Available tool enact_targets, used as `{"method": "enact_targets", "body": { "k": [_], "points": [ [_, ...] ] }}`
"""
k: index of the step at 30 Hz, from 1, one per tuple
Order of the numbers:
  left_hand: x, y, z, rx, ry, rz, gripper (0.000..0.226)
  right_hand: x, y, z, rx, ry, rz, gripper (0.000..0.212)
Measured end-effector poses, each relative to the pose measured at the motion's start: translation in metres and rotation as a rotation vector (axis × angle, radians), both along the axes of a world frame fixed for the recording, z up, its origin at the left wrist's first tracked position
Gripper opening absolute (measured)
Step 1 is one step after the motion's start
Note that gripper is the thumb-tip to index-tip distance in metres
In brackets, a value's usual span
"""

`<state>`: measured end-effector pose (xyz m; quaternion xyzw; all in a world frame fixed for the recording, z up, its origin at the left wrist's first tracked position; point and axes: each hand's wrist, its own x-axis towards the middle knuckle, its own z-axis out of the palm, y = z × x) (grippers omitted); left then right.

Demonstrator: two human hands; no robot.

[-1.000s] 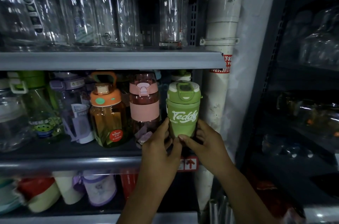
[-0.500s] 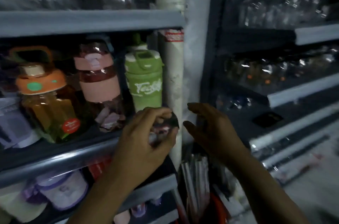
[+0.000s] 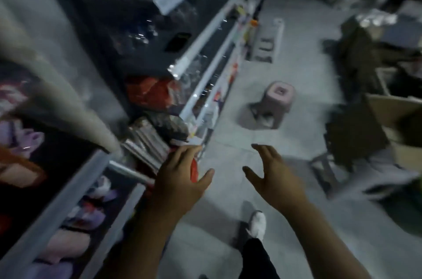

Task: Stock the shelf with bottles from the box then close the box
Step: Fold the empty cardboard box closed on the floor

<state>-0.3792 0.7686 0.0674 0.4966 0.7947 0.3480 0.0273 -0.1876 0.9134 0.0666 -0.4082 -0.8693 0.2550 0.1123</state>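
While the view is smeared by motion, your left hand (image 3: pixel 180 181) and right hand (image 3: pixel 275 178) hover side by side over the grey floor (image 3: pixel 294 73), both with fingers (image 3: pixel 262 149) spread wide and holding nothing. The shelf (image 3: pixel 57 208) runs just left of your left fingers, its blurred purple and pink items too soft to name. The open cardboard box (image 3: pixel 392 116) sits well to the right of your right fingers, at the frame edge. A pink stool (image 3: pixel 277 98) stands beyond both hands, apart from them.
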Motion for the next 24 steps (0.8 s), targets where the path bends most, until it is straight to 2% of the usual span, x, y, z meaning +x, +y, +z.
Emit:
{"method": "enact_targets", "body": {
  "k": [4,10,18,24],
  "points": [
    [0.049,0.031,-0.05,-0.117,-0.031,-0.115,0.051,0.086,-0.001,-0.041,-0.08,-0.077,-0.279,0.065],
    [0.104,0.144,-0.063,-0.254,-0.015,-0.307,0.052,0.161,0.07,-0.062,-0.021,-0.091,-0.422,0.066],
    [0.19,0.315,-0.039,-0.202,-0.025,-0.353,0.05,0.227,0.218,-0.042,-0.003,-0.12,-0.467,0.064],
    [0.204,0.41,-0.053,-0.25,-0.074,-0.394,0.049,0.229,0.327,-0.041,-0.06,-0.115,-0.505,0.066]
  ]
}}
